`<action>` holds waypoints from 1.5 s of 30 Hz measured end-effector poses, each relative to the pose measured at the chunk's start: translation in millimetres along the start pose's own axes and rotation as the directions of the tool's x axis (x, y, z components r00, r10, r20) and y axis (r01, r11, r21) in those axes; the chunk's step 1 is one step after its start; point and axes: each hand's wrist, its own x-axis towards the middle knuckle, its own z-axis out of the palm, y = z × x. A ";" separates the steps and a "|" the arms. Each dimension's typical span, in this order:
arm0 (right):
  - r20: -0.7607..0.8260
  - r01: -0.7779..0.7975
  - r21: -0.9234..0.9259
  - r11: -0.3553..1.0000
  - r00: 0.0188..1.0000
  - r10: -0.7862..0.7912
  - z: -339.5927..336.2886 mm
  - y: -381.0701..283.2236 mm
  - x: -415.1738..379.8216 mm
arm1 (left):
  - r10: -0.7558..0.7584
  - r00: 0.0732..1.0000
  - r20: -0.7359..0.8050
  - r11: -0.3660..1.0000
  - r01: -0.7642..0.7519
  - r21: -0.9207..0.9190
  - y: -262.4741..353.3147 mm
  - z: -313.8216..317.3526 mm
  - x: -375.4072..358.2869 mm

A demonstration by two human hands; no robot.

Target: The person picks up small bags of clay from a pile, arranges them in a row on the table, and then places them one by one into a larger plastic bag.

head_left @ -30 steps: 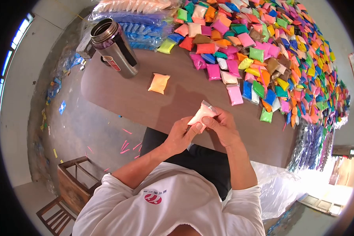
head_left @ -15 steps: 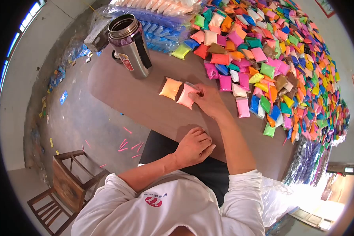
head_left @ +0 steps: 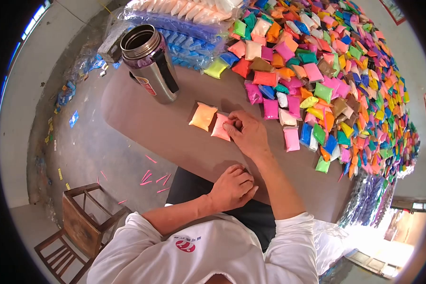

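My right hand [head_left: 247,136] pinches the right edge of a small pink packet [head_left: 219,128] lying at the table's middle. Just left of it lies a light orange packet [head_left: 203,116], almost touching it. Curled into a loose fist, my left hand [head_left: 233,188] rests at the table's near edge; no object shows in its fingers. Both packets look like soft, filled clear bags.
An uncapped steel flask [head_left: 151,71] stands at the table's far left. Many coloured packets [head_left: 312,71] are heaped to the right on the brown table [head_left: 142,118]. Bags of blue packets [head_left: 189,45] lie at the back. A wooden chair [head_left: 83,217] stands lower left.
My right hand has moved the pink packet slightly left, closer to the orange one. The whole view has shifted a little. My left hand keeps its curled pose.
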 end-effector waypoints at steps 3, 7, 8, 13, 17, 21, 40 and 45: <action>0.017 0.037 0.000 0.999 0.999 -0.037 -3.7 2.4 1.6 | 0.000 1.000 0.008 1.000 0.000 -0.004 -0.4 0.9 0.4; 0.053 -0.093 0.186 0.978 0.995 0.085 -7.7 12.9 5.6 | 0.000 1.000 0.016 1.000 0.000 0.000 -1.5 0.7 -0.4; 0.053 -0.108 0.224 0.968 0.994 0.098 -10.3 11.7 7.0 | 0.003 1.000 0.019 1.000 -0.003 0.003 -1.3 0.3 -0.3; -0.061 -0.033 0.348 0.937 0.996 0.058 -6.4 11.1 13.5 | -0.002 1.000 0.023 1.000 0.003 -0.024 -2.2 -0.8 0.1; -0.235 0.193 0.088 0.977 0.957 -0.168 -17.5 -5.0 43.1 | 0.005 0.999 0.041 1.000 -0.005 0.007 -2.1 -1.4 -0.2; -0.308 0.327 -0.162 0.931 0.880 -0.363 -13.5 -0.9 97.8 | 0.000 0.999 0.034 1.000 0.000 -0.002 -3.0 -1.0 -1.1; -0.009 0.097 -0.483 0.870 0.993 -0.117 -38.3 31.0 222.5 | -0.017 0.999 0.035 0.999 0.018 -0.045 -1.4 -5.0 -0.6; -0.106 0.149 -0.414 0.898 0.972 -0.211 -37.0 40.0 224.0 | -0.018 0.998 0.052 0.998 0.021 -0.051 0.1 -6.0 -0.7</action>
